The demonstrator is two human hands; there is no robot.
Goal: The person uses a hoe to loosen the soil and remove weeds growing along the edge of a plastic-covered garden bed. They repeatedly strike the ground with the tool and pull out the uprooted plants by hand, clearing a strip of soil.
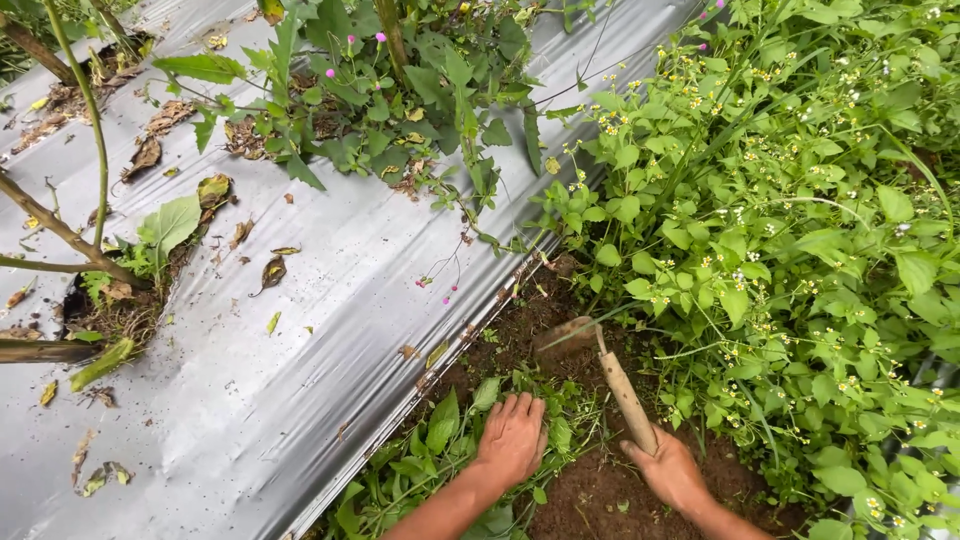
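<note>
Mulch film, silver-grey plastic sheeting, covers the raised bed across the whole left side of the view, creased and glossy, strewn with dry brown leaves and scraps of stem. Through holes in it rise woody plant stems at the left edge, and a leafy plant with small pink flower buds spreads over the sheeting at the top. To the right, a dense bank of green weeds with tiny yellow-and-white flowers fills the frame from top to bottom. Between the film's edge and that bank runs a narrow furrow of bare brown soil, partly overgrown with low weeds. The hand hoe stands in this furrow: its pale wooden handle slants up and away from the person, and its soil-caked blade sits at the foot of the tall weeds, just above the ground. The right hand has its fingers wrapped tightly round the lower end of the handle. The left hand lies palm down on the low weeds beside the film's edge, fingers close together and curled into the greenery, though whether they actually clamp any stems cannot be told.
</note>
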